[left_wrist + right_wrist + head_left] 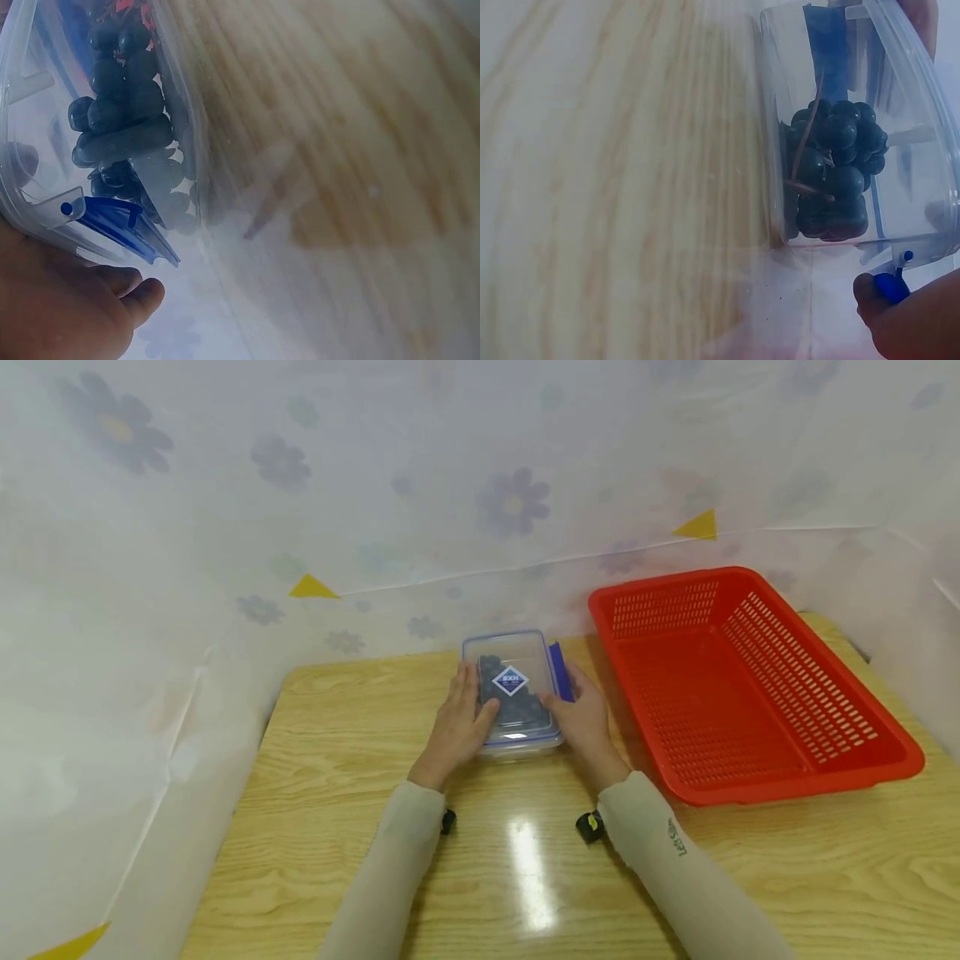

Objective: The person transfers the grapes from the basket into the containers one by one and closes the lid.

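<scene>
A clear plastic food container with a blue-edged lid and a diamond-shaped label lies flat on the wooden table. Dark grapes in a bunch show through its walls. My left hand holds the container's left side, thumb over the lid; in the left wrist view its fingertips are close to a blue latch that angles outward. On the right, a blue latch sticks out from the lid. My right hand grips there, fingers behind the latch and thumb on the lid edge.
A red slatted plastic basket stands on the table just right of my right hand. Behind the table hangs a pale flowered sheet with yellow triangles on it. Both forearms wear light sleeves with dark wrist cameras.
</scene>
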The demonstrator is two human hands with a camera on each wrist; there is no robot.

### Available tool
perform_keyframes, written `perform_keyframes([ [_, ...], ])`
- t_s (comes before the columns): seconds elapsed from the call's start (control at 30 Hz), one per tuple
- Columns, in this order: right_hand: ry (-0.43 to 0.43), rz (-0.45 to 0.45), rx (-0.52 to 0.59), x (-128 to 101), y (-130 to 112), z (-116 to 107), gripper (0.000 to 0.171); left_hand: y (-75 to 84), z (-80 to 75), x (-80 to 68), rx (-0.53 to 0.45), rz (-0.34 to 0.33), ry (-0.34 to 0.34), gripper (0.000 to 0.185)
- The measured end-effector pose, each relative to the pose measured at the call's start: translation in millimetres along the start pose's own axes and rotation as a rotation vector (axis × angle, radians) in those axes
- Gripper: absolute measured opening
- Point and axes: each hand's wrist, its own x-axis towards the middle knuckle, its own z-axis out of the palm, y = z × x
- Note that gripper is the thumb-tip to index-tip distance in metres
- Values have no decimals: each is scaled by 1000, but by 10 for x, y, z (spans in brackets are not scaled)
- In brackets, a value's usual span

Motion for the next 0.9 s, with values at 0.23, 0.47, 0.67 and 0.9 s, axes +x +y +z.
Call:
perform_keyframes([
  [0.23, -16, -81, -76, 3, -2, 39, 66, -24, -9, -18, -31, -12, -17, 74],
  [0.47, -50, -87, -91, 47, 29, 93, 66, -21, -10, -20, -40, -6, -24, 74],
  [0.67, -163, -100, -106, 104, 24, 111, 70, -27, -27, -26, -7, -10, -14, 73],
  [0.9, -205, -104, -102, 102, -20, 98, 72, -15, -28, 12, -22, 21, -19, 75],
])
